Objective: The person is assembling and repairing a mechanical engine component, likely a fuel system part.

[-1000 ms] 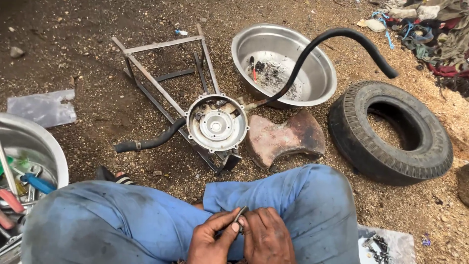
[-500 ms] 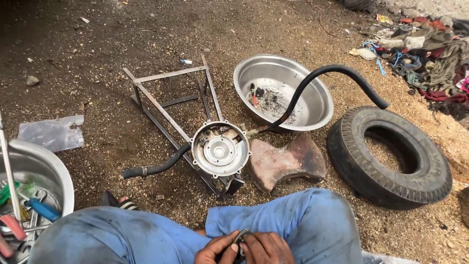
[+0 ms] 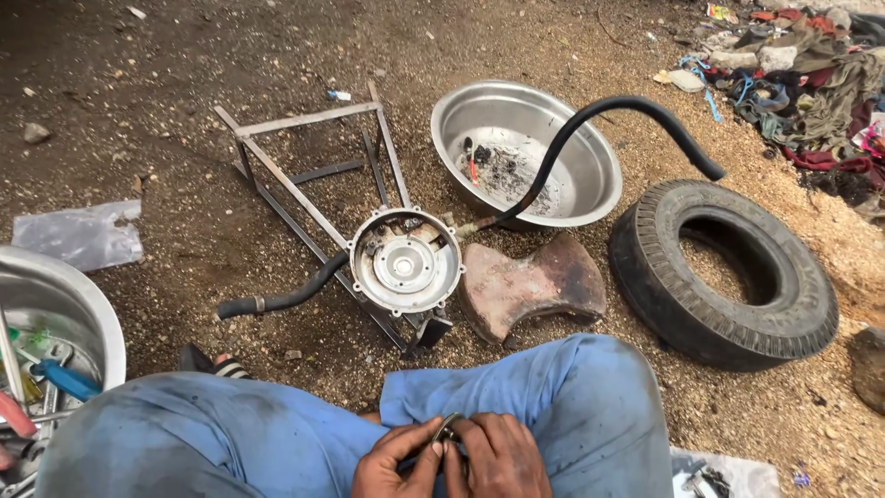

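At the bottom centre of the frame, our left hand [image 3: 395, 466] and right hand [image 3: 502, 456] both pinch a small metal part [image 3: 446, 430] between closed fingers.

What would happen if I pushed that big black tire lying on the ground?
The tire lies flat on the gritty dirt, so it probably wouldn't roll, just drag and scrape. It looks thick and rubbery, likely heavy for a child. Stood on edge, it could roll away.

A small dark metal part [image 3: 449, 427] sits pinched between both hands' fingertips.
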